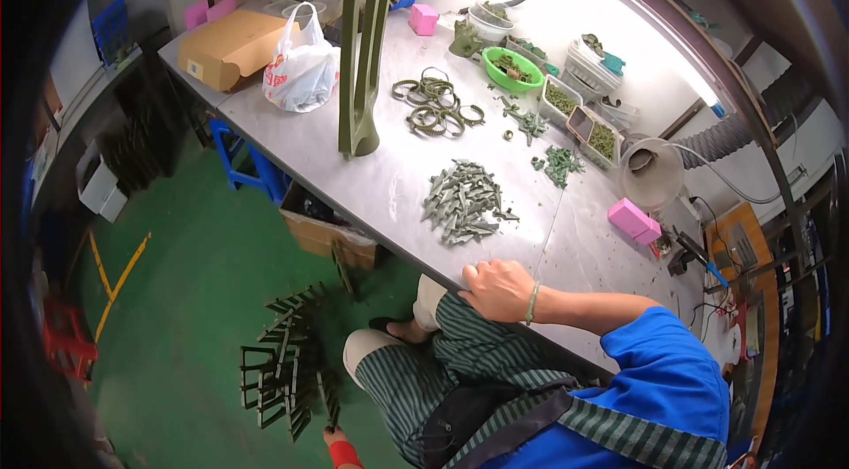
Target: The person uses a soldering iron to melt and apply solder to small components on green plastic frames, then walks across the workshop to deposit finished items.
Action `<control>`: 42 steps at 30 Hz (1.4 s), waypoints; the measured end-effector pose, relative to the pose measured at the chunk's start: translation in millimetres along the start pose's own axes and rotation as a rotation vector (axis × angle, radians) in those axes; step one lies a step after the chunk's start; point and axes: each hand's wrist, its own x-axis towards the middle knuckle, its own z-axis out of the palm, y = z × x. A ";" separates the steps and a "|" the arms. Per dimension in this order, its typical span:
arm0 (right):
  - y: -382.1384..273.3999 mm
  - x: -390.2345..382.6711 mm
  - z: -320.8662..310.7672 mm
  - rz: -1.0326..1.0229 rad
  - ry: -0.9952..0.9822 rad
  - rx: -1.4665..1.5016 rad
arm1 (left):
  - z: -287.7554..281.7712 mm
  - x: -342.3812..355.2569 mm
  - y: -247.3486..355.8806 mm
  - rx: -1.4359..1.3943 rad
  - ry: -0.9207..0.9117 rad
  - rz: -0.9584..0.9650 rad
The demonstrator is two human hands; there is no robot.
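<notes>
At the bottom of the view my left hand (334, 436), below a red wristband, is low near the floor. Its fingers close round the end of a dark green frame (328, 400), partly hidden. Beside it on the floor lies a cluster of similar ladder-like frames (281, 372). My right hand (498, 289), with a pale green bangle at the wrist, rests at the table's front edge, fingers curled; the inside of the hand is hidden. Just beyond it sits a heap of small grey-green pointed pieces (462, 202). A tall olive-green frame (360, 71) stands upright on the metal table (398, 177).
Dark green rings (435, 105) lie mid-table. Farther back are a green bowl (513, 69), tubs of small parts (560, 100) and a clear funnel (650, 170). A plastic bag (302, 71) and cardboard box (234, 46) stand left. Under the table are a blue stool (246, 160) and carton (327, 244).
</notes>
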 end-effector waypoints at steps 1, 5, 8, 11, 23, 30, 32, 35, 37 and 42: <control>-3.3 3.0 0.5 -0.012 -0.016 0.019 | -4.9 0.0 -7.6 -0.024 0.036 -0.032; -18.5 12.7 5.5 -0.132 0.000 -0.008 | -27.3 -0.9 -37.0 -0.161 0.034 0.251; -8.0 5.0 -7.8 -0.012 0.063 -0.043 | -0.7 -18.4 12.9 -0.130 -0.044 0.230; -10.3 3.8 -17.4 -0.035 0.050 -0.053 | -20.5 -27.6 3.4 0.147 0.147 0.210; -67.1 236.1 -89.0 0.184 0.832 0.714 | -40.3 -64.1 32.2 0.032 0.423 0.364; -41.8 258.3 -76.7 0.304 0.987 1.049 | -57.1 -102.5 29.4 -0.165 0.347 0.441; -10.4 237.2 -66.1 0.092 0.912 1.279 | -71.4 -109.9 38.5 -0.232 0.326 0.463; -7.2 167.9 -69.6 -0.144 0.462 1.927 | -88.8 -124.8 74.8 -0.490 0.182 0.584; -10.4 109.7 -86.9 -0.085 0.212 2.052 | -103.1 -172.7 159.9 -0.812 -0.143 0.739; -40.1 39.2 -99.5 0.198 -0.158 2.118 | -125.4 -338.5 309.7 -0.977 -0.961 0.979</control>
